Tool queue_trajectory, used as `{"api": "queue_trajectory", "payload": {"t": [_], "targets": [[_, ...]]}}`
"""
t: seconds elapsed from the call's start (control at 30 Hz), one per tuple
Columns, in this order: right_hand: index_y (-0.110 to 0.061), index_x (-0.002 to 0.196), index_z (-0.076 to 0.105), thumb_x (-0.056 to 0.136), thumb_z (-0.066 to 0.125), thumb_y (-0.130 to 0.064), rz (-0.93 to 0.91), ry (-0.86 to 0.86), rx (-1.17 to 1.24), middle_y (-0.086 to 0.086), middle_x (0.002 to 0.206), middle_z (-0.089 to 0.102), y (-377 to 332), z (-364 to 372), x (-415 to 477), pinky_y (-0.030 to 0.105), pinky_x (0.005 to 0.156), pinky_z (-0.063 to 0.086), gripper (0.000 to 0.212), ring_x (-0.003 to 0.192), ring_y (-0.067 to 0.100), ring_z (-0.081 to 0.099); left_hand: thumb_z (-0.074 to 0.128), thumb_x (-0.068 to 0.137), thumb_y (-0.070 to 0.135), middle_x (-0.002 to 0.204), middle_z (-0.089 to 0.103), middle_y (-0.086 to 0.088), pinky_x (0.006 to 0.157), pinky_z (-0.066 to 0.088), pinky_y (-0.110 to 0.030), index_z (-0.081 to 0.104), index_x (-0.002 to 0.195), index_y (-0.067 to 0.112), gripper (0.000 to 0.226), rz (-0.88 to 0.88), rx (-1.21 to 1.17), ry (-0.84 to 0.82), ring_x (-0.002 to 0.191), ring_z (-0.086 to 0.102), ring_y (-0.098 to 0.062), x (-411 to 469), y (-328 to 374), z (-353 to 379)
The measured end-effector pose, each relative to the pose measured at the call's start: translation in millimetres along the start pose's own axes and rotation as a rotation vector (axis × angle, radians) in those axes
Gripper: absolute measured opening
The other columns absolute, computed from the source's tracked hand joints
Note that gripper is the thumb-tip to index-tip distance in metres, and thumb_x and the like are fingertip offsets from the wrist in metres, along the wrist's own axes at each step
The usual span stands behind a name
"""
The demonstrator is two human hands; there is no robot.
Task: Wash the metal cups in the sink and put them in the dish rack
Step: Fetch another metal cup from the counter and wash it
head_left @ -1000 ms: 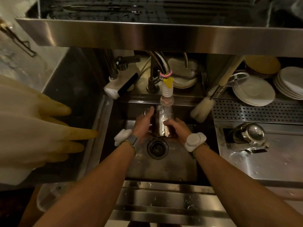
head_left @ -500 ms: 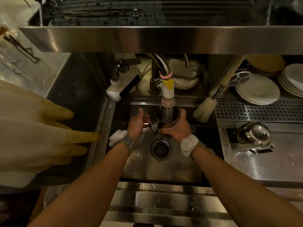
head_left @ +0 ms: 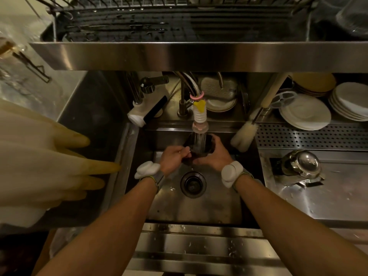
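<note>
A metal cup (head_left: 199,147) is held mouth-up under the running faucet head (head_left: 200,124), over the sink (head_left: 173,206). Water streams into it. My right hand (head_left: 216,155) wraps the cup's right side and bottom. My left hand (head_left: 172,157) pinches the cup's handle on its left. A second metal cup (head_left: 300,163) lies on its side on the steel counter to the right. The wire dish rack (head_left: 179,18) sits on the shelf above the sink.
The drain (head_left: 192,183) lies just below my hands. A bottle brush (head_left: 244,136) leans at the sink's right rear. Stacked plates (head_left: 304,111) stand behind a perforated tray. Rubber gloves (head_left: 39,166) hang at the left. A steel shelf edge (head_left: 199,54) overhangs the sink.
The cup has turned from upright with its side toward me to mouth-up under the stream. My left hand shifted from the cup's wall to its handle.
</note>
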State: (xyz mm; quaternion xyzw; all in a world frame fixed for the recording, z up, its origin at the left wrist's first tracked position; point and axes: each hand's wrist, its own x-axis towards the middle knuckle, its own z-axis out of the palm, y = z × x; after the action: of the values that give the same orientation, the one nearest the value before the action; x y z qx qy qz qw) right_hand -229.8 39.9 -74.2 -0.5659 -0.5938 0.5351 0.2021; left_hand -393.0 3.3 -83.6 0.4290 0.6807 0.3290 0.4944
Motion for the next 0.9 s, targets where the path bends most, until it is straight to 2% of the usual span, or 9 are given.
{"api": "queue_trajectory", "payload": {"t": [0.07, 0.17, 0.23, 0.3, 0.33, 0.4, 0.5, 0.7, 0.9], "targets": [[-0.017, 0.147, 0.024, 0.063, 0.084, -0.006, 0.034, -0.038, -0.012, 0.005, 0.139, 0.048, 3, -1, 0, 0.029, 0.101, 0.039, 0.104, 0.13, 0.022, 0.045, 0.054, 0.096, 0.016, 0.072, 0.066, -0.001, 0.074, 0.041, -0.018, 0.073, 0.083, 0.002, 0.027, 0.014, 0.068, 0.008, 0.059, 0.055, 0.008, -1, -7, -3], [-0.021, 0.148, 0.026, 0.073, 0.079, -0.012, 0.095, 0.018, -0.02, 0.006, 0.14, 0.049, 7, -2, 0, 0.031, 0.098, 0.04, 0.093, 0.129, 0.025, 0.047, 0.052, 0.096, 0.015, 0.092, 0.07, -0.017, 0.064, 0.037, -0.006, 0.073, 0.093, -0.003, 0.028, 0.033, 0.137, 0.024, 0.055, 0.052, 0.018, -5, -9, -9], [-0.024, 0.147, 0.028, 0.078, 0.076, -0.014, 0.129, 0.076, -0.015, 0.007, 0.137, 0.051, 11, -4, 0, 0.033, 0.095, 0.044, 0.085, 0.126, 0.026, 0.049, 0.051, 0.097, 0.013, 0.098, 0.071, -0.019, 0.062, 0.035, -0.002, 0.073, 0.094, -0.004, 0.028, 0.054, 0.187, 0.018, 0.059, 0.054, 0.017, -6, -6, -11], [-0.022, 0.145, 0.032, 0.08, 0.073, -0.013, 0.139, 0.116, -0.014, 0.008, 0.133, 0.053, 13, -8, -1, 0.033, 0.093, 0.045, 0.077, 0.123, 0.027, 0.051, 0.05, 0.097, 0.013, 0.101, 0.071, -0.019, 0.062, 0.035, -0.001, 0.072, 0.095, -0.004, 0.028, 0.067, 0.25, 0.012, 0.071, 0.056, 0.006, -10, 0, -12], [-0.021, 0.144, 0.034, 0.081, 0.071, -0.012, 0.143, 0.129, -0.017, 0.009, 0.132, 0.054, 14, -11, -2, 0.031, 0.091, 0.045, 0.073, 0.122, 0.027, 0.052, 0.05, 0.097, 0.014, 0.102, 0.07, -0.019, 0.064, 0.036, -0.003, 0.072, 0.094, -0.003, 0.028, 0.072, 0.289, 0.004, 0.079, 0.058, -0.004, -11, 3, -12], [-0.017, 0.141, 0.038, 0.083, 0.069, -0.011, 0.15, 0.133, -0.036, 0.01, 0.129, 0.055, 15, -16, -4, 0.027, 0.086, 0.043, 0.065, 0.12, 0.027, 0.053, 0.049, 0.098, 0.021, 0.105, 0.068, -0.015, 0.079, 0.043, -0.02, 0.072, 0.094, 0.004, 0.029, 0.068, 0.406, -0.023, 0.093, 0.06, -0.017, -13, 8, -12], [-0.012, 0.133, 0.046, 0.084, 0.066, -0.011, 0.151, 0.128, -0.106, 0.011, 0.123, 0.059, 16, -19, -7, 0.026, 0.085, 0.043, 0.053, 0.115, 0.027, 0.056, 0.046, 0.098, 0.034, 0.113, 0.066, -0.007, 0.1, 0.033, -0.039, 0.071, 0.097, 0.016, 0.031, 0.044, 0.692, 0.003, 0.11, 0.057, -0.026, -17, 16, -9], [-0.013, 0.122, 0.057, 0.084, 0.065, -0.016, 0.09, 0.087, -0.226, 0.009, 0.119, 0.064, 3, -14, -13, 0.03, 0.093, 0.046, 0.039, 0.112, 0.025, 0.059, 0.047, 0.096, 0.035, 0.113, 0.066, -0.01, 0.09, 0.038, -0.035, 0.072, 0.099, 0.016, 0.032, 0.184, 1.005, 0.11, 0.11, 0.058, -0.03, -30, 37, -11], [-0.013, 0.113, 0.063, 0.083, 0.066, -0.017, 0.074, 0.112, -0.248, 0.008, 0.111, 0.068, -9, -19, -15, 0.035, 0.095, 0.049, 0.031, 0.107, 0.024, 0.062, 0.045, 0.096, 0.032, 0.123, 0.058, -0.011, 0.099, 0.035, -0.038, 0.064, 0.114, 0.011, 0.034, 0.278, 1.377, 0.116, 0.116, 0.052, -0.03, -36, 46, -14]]}}
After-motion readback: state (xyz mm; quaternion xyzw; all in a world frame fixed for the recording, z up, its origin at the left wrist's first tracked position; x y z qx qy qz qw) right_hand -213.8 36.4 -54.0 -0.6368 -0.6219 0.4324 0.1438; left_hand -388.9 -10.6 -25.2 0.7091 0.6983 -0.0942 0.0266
